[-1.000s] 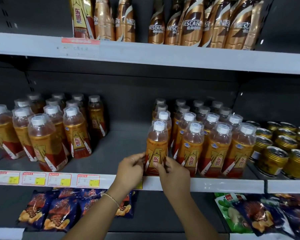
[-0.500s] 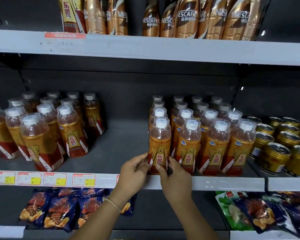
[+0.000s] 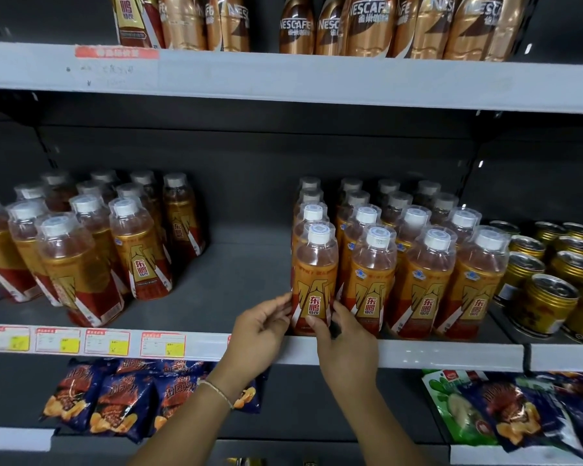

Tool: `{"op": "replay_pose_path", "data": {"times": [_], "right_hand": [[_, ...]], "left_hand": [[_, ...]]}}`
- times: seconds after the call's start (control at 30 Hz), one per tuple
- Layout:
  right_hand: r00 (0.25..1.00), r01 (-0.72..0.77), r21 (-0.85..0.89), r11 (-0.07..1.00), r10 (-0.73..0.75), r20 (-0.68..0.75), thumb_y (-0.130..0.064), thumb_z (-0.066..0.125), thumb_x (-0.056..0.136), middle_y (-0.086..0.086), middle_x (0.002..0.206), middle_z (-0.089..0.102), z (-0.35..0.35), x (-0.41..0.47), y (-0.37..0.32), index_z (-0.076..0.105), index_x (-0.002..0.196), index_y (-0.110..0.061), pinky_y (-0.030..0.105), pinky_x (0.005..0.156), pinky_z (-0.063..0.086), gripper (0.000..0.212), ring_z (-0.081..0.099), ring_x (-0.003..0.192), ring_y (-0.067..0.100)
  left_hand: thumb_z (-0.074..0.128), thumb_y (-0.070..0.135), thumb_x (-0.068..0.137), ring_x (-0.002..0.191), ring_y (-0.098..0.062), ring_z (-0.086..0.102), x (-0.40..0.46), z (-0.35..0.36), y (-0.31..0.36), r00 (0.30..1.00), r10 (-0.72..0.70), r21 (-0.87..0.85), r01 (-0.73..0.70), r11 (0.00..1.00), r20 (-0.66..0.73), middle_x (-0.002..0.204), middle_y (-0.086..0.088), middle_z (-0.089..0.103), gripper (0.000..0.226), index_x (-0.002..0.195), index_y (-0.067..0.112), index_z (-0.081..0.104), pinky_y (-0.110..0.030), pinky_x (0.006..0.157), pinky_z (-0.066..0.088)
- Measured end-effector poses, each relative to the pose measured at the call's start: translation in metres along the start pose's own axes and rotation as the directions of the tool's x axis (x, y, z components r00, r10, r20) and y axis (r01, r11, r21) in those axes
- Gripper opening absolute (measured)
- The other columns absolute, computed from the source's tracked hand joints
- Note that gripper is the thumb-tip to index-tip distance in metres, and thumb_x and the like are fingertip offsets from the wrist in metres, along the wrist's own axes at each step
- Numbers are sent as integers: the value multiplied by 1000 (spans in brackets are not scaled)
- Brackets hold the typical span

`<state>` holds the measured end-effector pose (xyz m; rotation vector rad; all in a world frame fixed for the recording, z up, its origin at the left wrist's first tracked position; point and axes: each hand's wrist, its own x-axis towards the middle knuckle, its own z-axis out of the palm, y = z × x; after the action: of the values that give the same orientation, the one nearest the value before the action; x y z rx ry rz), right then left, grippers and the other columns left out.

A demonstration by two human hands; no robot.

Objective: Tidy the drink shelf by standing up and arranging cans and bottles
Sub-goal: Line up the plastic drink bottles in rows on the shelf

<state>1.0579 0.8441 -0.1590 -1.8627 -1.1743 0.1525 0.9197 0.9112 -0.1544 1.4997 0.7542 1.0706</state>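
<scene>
The orange-labelled plastic drink bottle [image 3: 313,280] now stands upright at the grey shelf [image 3: 418,353] front edge, nudged closer to its row. Left hand [image 3: 260,326] and right hand [image 3: 345,341] fingers pinch its base; label apparently squared forward.

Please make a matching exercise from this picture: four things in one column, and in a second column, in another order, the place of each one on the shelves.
Things:
1. Nescafe bottles
2. gold cans
3. snack bags
4. held bottle

Places:
A. bottom shelf, below the price tags
B. middle shelf, far right
C. top shelf
D. middle shelf, front edge, between the left hand and the right hand

Pairs: 1-C, 2-B, 3-A, 4-D
</scene>
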Motion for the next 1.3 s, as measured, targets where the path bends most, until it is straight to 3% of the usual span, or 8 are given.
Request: {"op": "replay_pose_path", "data": {"times": [0.23,0.63,0.77,0.83,0.97,1.1,1.2,1.3], "right_hand": [[999,30,-60,998,-29,29,-51,57,97,-7,132,67,-1,-3,0,53,146,-23,32,98,50,57,62,121,12],[998,67,65,996,-67,-7,-39,68,94,-2,123,72,-2,-3,2,63,136,-15,35,95,53,49,66,114,16],[963,186,150,971,-151,-222,-15,79,86,8,101,76,-3,-11,2,75,111,-5,6,75,49,27,72,80,16],[908,300,172,938,-225,-354,-4,79,84,4,98,67,-2,-15,-1,76,101,-5,2,66,46,18,64,69,6],[841,484,288,826,-349,-413,-10,65,90,-4,93,57,2,-16,-22,74,104,-4,5,69,46,18,59,79,-3],[828,541,345,767,-413,-380,-10,64,91,-7,93,60,19,-11,-49,73,108,-6,24,62,53,20,61,73,7],[834,545,365,755,-443,-329,-21,59,92,-18,96,56,38,-7,-71,72,111,-10,19,61,50,25,59,70,4],[858,513,382,769,-449,-249,-24,60,93,-22,97,55,63,-4,-92,71,114,-12,14,63,49,27,61,71,3]], "left_hand": [[52,-9,94,112,-6,64,-2,4,-2,999,16,-4,-16,1000,-46,113,17,71,44,118,26,65,-19,94,50],[50,-8,95,110,-2,64,-5,8,3,997,16,25,-14,1000,-72,110,22,70,46,115,31,65,-13,90,49],[47,-7,97,110,-1,64,-11,9,9,997,29,67,-24,997,-67,110,19,71,44,113,29,66,-13,91,48],[47,-9,96,105,-1,66,-15,9,11,992,38,84,-28,996,-123,105,14,73,42,108,26,67,-15,92,50],[48,-7,96,95,-9,68,-15,-4,17,956,66,116,-34,993,-285,101,1,73,34,101,20,69,-17,89,51],[51,-3,96,90,-9,68,-6,-37,31,905,132,179,-63,982,-405,92,2,72,34,96,27,68,-20,88,51],[54,0,94,95,-13,66,3,-73,43,836,261,322,-108,941,-483,101,-5,70,28,101,23,67,-30,93,50],[53,5,96,100,0,59,4,-110,53,749,405,453,-158,877,-524,109,-2,65,25,111,21,66,-19,96,44]]}}
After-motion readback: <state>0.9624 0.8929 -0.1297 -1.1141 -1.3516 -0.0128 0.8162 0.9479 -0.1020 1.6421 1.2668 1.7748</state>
